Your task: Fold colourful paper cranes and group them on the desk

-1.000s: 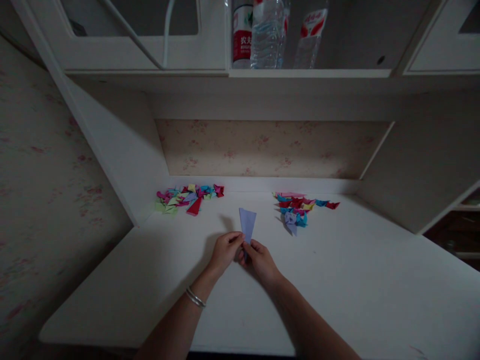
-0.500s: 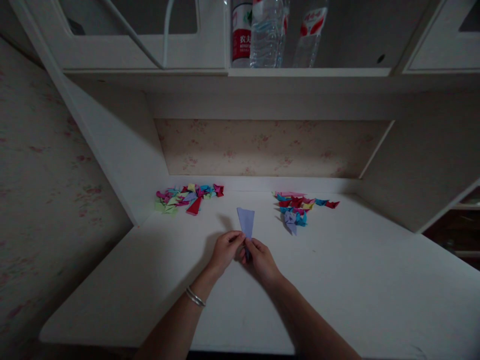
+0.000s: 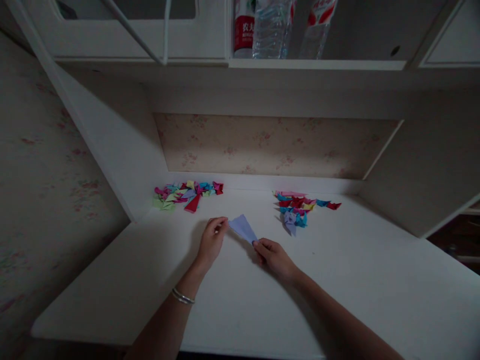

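Observation:
A folded piece of lavender paper, narrow at one end and wide at the other, is held above the white desk between my two hands. My right hand pinches its narrow lower end. My left hand has thumb and fingertips closed at the paper's upper left corner. A silver bangle circles my left wrist. The paper slants, its wide end up and to the left.
Colourful folded papers lie in a heap at the desk's back left. More folded paper pieces are grouped at the back right. Plastic bottles stand on the shelf above. Side panels enclose the white desk.
My hands have moved apart, left hand to the left and right hand to the right. The lavender paper has tilted from nearly upright to slanting left. The view has shifted slightly.

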Motion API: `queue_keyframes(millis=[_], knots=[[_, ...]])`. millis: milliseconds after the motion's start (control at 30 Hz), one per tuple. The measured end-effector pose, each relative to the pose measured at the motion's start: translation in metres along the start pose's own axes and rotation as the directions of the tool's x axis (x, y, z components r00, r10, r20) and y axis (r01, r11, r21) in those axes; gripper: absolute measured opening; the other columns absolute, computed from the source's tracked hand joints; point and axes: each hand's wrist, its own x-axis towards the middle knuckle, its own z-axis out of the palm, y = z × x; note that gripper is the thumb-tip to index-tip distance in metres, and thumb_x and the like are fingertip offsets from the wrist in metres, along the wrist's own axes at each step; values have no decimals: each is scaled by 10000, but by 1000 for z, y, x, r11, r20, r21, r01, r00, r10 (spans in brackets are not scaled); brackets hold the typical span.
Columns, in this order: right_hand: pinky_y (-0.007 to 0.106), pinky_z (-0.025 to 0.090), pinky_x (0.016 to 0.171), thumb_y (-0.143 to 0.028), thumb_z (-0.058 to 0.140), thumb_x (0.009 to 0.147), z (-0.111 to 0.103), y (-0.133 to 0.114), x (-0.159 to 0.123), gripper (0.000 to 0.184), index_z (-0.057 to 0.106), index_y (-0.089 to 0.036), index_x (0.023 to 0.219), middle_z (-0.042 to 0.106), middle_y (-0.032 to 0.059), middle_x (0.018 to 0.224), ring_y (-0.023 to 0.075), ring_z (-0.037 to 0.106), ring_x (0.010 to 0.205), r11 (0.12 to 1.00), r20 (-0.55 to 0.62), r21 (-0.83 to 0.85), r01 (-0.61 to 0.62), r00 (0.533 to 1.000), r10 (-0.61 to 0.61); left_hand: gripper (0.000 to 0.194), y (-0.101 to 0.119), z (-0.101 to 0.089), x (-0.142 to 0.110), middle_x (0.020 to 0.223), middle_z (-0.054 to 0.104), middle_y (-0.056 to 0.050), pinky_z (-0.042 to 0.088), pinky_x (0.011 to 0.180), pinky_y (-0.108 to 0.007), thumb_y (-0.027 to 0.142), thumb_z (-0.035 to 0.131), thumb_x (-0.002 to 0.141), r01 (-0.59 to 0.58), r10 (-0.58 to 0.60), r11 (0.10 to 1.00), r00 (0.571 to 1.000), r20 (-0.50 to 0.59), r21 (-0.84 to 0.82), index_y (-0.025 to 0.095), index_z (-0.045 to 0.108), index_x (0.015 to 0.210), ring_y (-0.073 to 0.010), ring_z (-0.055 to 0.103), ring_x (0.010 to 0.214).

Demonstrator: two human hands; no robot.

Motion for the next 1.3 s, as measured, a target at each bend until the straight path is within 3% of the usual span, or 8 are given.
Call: queue_keyframes(millis=[100, 333, 600, 833, 900, 1067, 1133, 1300], knots=[[234, 252, 450, -579, 525, 819, -25, -4, -1, 435, 518, -194, 616, 461, -48, 502, 93, 364, 450, 991, 29, -134, -15, 999, 19, 306, 0, 0, 3, 1106, 592, -77, 470, 684, -234, 356, 621, 785, -112, 103, 989, 991, 87, 97, 190, 662, 1039, -139, 592, 810], [233, 285, 490, -543, 522, 825, -55, -15, 10, 423, 541, -187, 597, 474, -35, 532, 101, 387, 495, 954, 33, -294, 58, 998, -50, 275, -5, 13, 28, 958, 673, -66, 458, 702, -253, 277, 604, 791, -175, 75, 944, 940, 334, 279, 195, 682, 1042, -165, 591, 781], [210, 257, 454, -533, 488, 851, -67, 3, 25, 424, 542, -169, 641, 454, -41, 536, 87, 372, 484, 953, -44, -303, 17, 998, -32, 233, 26, 26, 78, 823, 670, -27, 403, 637, -215, 323, 545, 818, -391, 3, 777, 786, 618, 493, 202, 734, 878, -138, 574, 702], [215, 269, 478, -527, 488, 856, -67, 14, 24, 406, 593, -160, 719, 417, -41, 564, 97, 372, 525, 970, -114, -242, -7, 993, -21, 325, 27, 38, 114, 684, 636, -8, 326, 533, -203, 417, 526, 813, -314, -200, 807, 651, 732, 500, 167, 733, 816, -126, 531, 613], [217, 289, 496, -518, 465, 873, -68, 12, 24, 404, 568, -163, 709, 423, -35, 584, 103, 387, 546, 972, -142, -234, 4, 989, -38, 348, 30, 40, 131, 628, 599, 1, 308, 526, -208, 447, 540, 796, -285, -185, 829, 672, 717, 481, 154, 724, 763, -121, 499, 584], [225, 323, 543, -480, 361, 934, -71, 10, 27, 414, 520, -177, 701, 447, -25, 607, 112, 417, 574, 970, -141, -239, 46, 987, -82, 385, 33, 63, 174, 555, 485, 29, 252, 481, -220, 506, 591, 735, -8, -162, 941, 866, 473, 338, 137, 693, 780, -87, 375, 497], [229, 316, 541, -469, 354, 940, -70, 11, 29, 422, 502, -181, 669, 444, -26, 595, 112, 419, 565, 952, -107, -302, 53, 990, -89, 387, 25, 85, 187, 555, 459, 37, 238, 460, -218, 495, 642, 689, 134, -222, 964, 880, 420, 229, 130, 685, 811, -76, 347, 476], [228, 325, 563, -412, 381, 945, -68, 15, 31, 396, 510, -184, 647, 501, -22, 630, 109, 471, 589, 893, -57, -433, 125, 985, -165, 276, -4, 160, 213, 580, 476, 38, 208, 427, -201, 304, 696, 650, 348, -390, 921, 835, 387, 177, 143, 690, 874, -60, 358, 472]])
